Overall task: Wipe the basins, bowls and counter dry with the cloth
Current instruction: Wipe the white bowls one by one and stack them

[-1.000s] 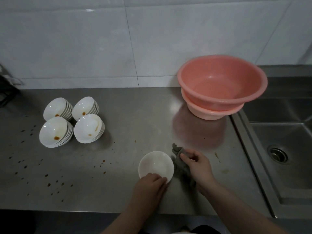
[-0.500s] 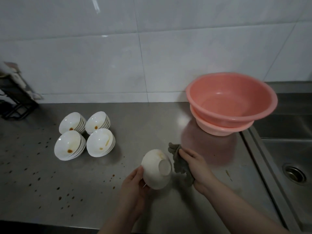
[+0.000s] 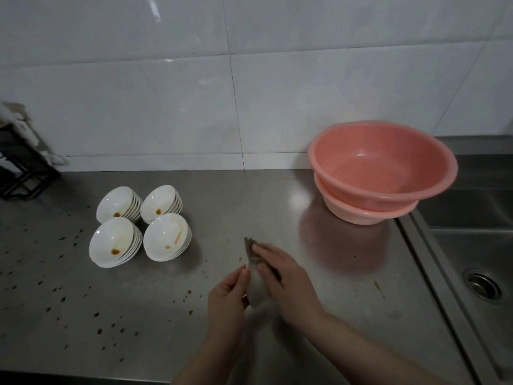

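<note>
Above the counter, the left hand grips a white bowl on edge while the right hand presses a grey cloth into it, fingers curled over the cloth, with 4 bowl stacks at left.

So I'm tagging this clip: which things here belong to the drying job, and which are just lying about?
Job:
- bowl, held on edge by left hand
- cloth, pressed to it by right hand
- four bowl stacks
- pink basins, nested
- spotted counter

Lying about:
- black rack
- sink
</note>
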`<state>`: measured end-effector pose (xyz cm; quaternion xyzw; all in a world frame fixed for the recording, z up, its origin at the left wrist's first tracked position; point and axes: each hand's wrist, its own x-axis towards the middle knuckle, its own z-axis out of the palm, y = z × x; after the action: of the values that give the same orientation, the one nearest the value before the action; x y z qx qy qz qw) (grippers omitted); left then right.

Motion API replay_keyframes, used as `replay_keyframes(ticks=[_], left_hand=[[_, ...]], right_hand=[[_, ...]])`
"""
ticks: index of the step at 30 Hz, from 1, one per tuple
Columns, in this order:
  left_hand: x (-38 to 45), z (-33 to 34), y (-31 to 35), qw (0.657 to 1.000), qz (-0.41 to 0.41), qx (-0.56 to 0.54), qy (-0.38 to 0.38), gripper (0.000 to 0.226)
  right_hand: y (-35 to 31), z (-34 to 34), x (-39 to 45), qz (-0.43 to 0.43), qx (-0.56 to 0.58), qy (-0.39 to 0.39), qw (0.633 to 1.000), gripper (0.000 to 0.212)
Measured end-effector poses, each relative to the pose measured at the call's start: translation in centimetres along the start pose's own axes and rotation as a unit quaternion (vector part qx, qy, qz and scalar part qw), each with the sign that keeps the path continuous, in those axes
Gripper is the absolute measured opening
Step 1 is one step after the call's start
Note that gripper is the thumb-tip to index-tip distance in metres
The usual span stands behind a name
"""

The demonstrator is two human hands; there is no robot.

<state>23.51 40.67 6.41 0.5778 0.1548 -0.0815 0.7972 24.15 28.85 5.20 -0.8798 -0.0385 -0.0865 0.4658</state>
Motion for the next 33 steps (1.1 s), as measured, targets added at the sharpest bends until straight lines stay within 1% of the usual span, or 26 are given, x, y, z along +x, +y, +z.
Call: replay_keyframes(ticks=[2,4,7,10,12,14,15,17,19,21,23,25,27,30,32,33], left_hand=[[0.3,0.1,0.1,0.999,-0.021,-0.044,0.004,0.023],[0.6,0.2,0.3,0.993,-0.053,-0.102,0.012,0.025],[1.0,0.5,0.7,0.981,-0.095,-0.17,0.016,0.029],[1.0,0.6,1.4,0.966,-0.126,-0.226,0.019,0.027],[1.0,0.7,1.9,0.963,-0.124,-0.237,0.018,0.024],[1.1,0.9,1.9,0.969,-0.115,-0.219,0.014,0.023],[1.1,0.8,1.8,0.972,-0.107,-0.207,0.013,0.024],[1.0,0.5,1.7,0.979,-0.091,-0.182,0.012,0.024],[1.1,0.1,1.6,0.984,-0.079,-0.158,0.009,0.024],[1.1,-0.5,1.6,0.988,-0.07,-0.138,0.006,0.023],[1.1,-0.9,1.6,0.992,-0.06,-0.113,-0.002,0.023],[0.8,-0.9,1.7,0.996,-0.042,-0.072,-0.015,0.022],[0.2,-0.6,1.6,0.998,-0.021,-0.037,-0.039,0.021],[0.0,-0.3,1.4,0.998,0.004,-0.017,-0.062,0.022],[0.3,-0.3,1.5,0.998,0.021,-0.008,-0.061,0.023],[0.4,-0.4,1.6,0.998,0.022,-0.011,-0.059,0.023]], right_hand=[[0.4,0.3,-0.7,-0.054,-0.042,-0.001,0.998,0.047],[0.9,0.6,-1.3,-0.106,-0.075,0.002,0.992,0.049],[1.7,0.7,-1.9,-0.159,-0.103,0.017,0.982,0.043],[2.4,0.6,-2.7,-0.193,-0.084,0.07,0.975,0.039],[2.4,0.6,-3.3,-0.165,-0.037,0.096,0.981,0.041],[1.8,0.6,-3.5,-0.116,0.038,0.121,0.985,0.042],[1.3,0.5,-3.5,-0.087,0.086,0.136,0.983,0.043],[0.2,0.0,-2.8,0.005,0.199,0.149,0.969,0.043],[0.0,-0.7,-1.7,0.093,0.281,0.118,0.948,0.039],[0.0,-1.5,-0.6,0.133,0.31,0.075,0.938,0.033],[-0.3,-2.2,0.3,0.167,0.355,0.043,0.919,0.028],[-0.8,-2.6,1.1,0.188,0.353,0.025,0.916,0.026],[-1.4,-2.7,1.6,0.18,0.303,0.005,0.936,0.024],[-2.1,-2.0,2.0,0.123,0.185,0.007,0.975,0.026],[-2.4,-1.4,1.5,0.078,0.131,0.016,0.988,0.031],[-2.5,-1.2,1.0,0.057,0.121,0.015,0.991,0.034]])
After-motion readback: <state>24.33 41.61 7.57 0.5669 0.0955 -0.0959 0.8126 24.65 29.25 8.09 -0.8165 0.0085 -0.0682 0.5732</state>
